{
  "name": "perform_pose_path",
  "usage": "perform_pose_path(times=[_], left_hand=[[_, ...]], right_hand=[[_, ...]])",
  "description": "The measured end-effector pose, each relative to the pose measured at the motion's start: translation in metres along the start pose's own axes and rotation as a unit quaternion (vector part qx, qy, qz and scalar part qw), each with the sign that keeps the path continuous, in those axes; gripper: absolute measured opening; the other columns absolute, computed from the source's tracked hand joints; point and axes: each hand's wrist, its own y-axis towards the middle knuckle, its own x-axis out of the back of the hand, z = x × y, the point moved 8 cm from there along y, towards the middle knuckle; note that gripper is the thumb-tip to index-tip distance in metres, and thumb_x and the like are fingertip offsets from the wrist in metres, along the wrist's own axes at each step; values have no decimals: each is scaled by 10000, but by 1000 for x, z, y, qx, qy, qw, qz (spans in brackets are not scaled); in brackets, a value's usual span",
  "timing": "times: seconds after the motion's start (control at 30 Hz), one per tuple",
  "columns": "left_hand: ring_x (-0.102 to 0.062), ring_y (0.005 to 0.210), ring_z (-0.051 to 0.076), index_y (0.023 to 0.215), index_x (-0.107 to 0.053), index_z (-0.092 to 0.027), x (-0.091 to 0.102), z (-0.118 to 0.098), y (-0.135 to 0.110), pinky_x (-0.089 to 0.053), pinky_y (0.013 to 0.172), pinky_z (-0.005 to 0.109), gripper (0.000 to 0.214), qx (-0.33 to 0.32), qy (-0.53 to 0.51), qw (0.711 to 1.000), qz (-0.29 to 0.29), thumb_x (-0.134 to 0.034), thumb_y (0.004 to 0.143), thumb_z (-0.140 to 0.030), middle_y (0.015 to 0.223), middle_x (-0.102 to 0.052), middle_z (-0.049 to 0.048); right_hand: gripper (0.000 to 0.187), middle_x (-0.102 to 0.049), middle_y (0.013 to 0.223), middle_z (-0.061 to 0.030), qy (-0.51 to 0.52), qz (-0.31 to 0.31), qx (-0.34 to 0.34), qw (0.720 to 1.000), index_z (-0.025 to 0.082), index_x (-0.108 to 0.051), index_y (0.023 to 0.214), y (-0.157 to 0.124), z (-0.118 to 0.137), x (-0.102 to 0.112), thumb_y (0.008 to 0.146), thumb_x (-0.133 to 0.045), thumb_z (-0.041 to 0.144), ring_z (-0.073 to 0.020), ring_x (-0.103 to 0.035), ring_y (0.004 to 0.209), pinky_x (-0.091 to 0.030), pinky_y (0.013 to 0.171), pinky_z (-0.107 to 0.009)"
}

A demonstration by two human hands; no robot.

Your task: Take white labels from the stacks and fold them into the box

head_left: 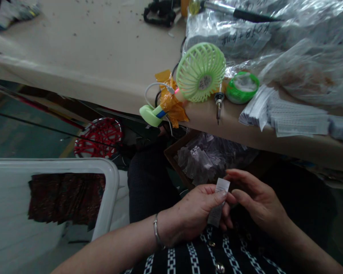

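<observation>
My left hand [200, 201] pinches a narrow printed paper slip [223, 185] between thumb and fingers, in front of my body. The slip's upper end is white and sticks out above the thumb; a greyer lower part shows below it. My right hand [258, 199] is close beside the slip on the right, its thumb and forefinger apart with nothing visible between them. Just beyond both hands stands a cardboard box [174, 161] holding many small clear plastic bags [201, 161]. Stacks of printed slips [298, 116] lie along the table edge at the right.
A green fan [201, 72] is taped at the table [103, 49] edge. Beside it a soldering iron [218, 99] points over the edge, near a green round container [242, 88]. Plastic bags [308, 68] cover the right. A white bin [111, 190] holds dark patterned pieces [65, 198].
</observation>
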Motion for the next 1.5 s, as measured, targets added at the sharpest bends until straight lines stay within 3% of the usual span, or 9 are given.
perform_pose_path(times=[0.1, 0.2, 0.43, 0.57, 0.67, 0.8, 0.93, 1.13, 1.5], left_hand=[[-537, 488, 98, 843, -606, -116, 3, -11, 0, -407, 468, 195, 252, -47, 20, 998, -27, -556, 822, -362, 574, -508, -18], [-527, 478, 96, 842, -608, -111, 5, -22, 0, -401, 468, 197, 247, -78, 46, 995, -47, -532, 834, -346, 562, -505, -18], [-492, 472, 91, 757, -571, -124, 8, -35, 1, -386, 487, 207, 254, -126, 80, 987, -63, -514, 834, -359, 538, -499, -18], [-476, 483, 94, 690, -553, -134, 10, -44, 4, -379, 498, 216, 311, -147, 116, 979, -76, -520, 818, -415, 535, -502, -11], [-472, 523, 94, 656, -569, -126, 13, -61, 4, -374, 534, 219, 325, -174, 187, 962, -100, -521, 819, -402, 574, -532, 6], [-489, 626, 113, 764, -651, -128, 15, -104, -3, -382, 594, 221, 199, -266, 325, 891, -173, -552, 811, -293, 664, -579, 8], [-554, 727, 134, 849, -678, -159, 10, -142, -8, -419, 681, 224, 167, -346, 407, 815, -224, -546, 825, -258, 767, -644, 15], [-575, 675, 119, 810, -662, -162, -4, -168, -7, -428, 647, 208, 170, -411, 460, 749, -243, -532, 847, -266, 727, -650, 7], [-571, 641, 118, 756, -650, -182, -9, -176, -2, -426, 630, 209, 210, -437, 484, 721, -236, -498, 864, -278, 681, -638, 3]], right_hand=[[167, -688, 841, -8, 104, 5, -93, 990, 214, -629, 927, 10, -7, -6, 808, -601, 328, -134, -652, 754, -522, 679, -209], [170, -630, 668, 21, 172, 23, -146, 974, 187, -610, 795, 21, -11, -16, 784, -630, 355, -94, -591, 587, -485, 565, -184], [241, -556, 485, 53, 279, 68, -190, 939, 191, -525, 755, 35, -11, -39, 756, -649, 398, -118, -543, 360, -433, 371, -216], [232, -528, 434, 72, 317, 104, -178, 926, 214, -483, 759, 42, -3, -49, 797, -590, 415, -153, -542, 322, -427, 329, -245], [239, -509, 463, 72, 272, 58, -142, 950, 199, -510, 737, 56, 3, -39, 777, -609, 412, -112, -500, 345, -418, 363, -227], [236, -525, 590, 34, 158, -62, -36, 985, 159, -574, 649, 79, 22, -9, 702, -677, 365, -82, -485, 518, -419, 482, -192], [220, -487, 577, 47, 131, -90, -15, 987, 168, -575, 673, 95, 28, 0, 727, -648, 368, -74, -430, 503, -366, 453, -181], [164, -548, 595, 31, 87, -141, 42, 985, 178, -586, 691, 104, 42, 10, 756, -621, 324, -94, -495, 545, -412, 508, -189], [131, -562, 596, 23, -7, -178, 110, 978, 190, -582, 719, 106, 58, 18, 799, -576, 293, -101, -526, 546, -438, 521, -202]])
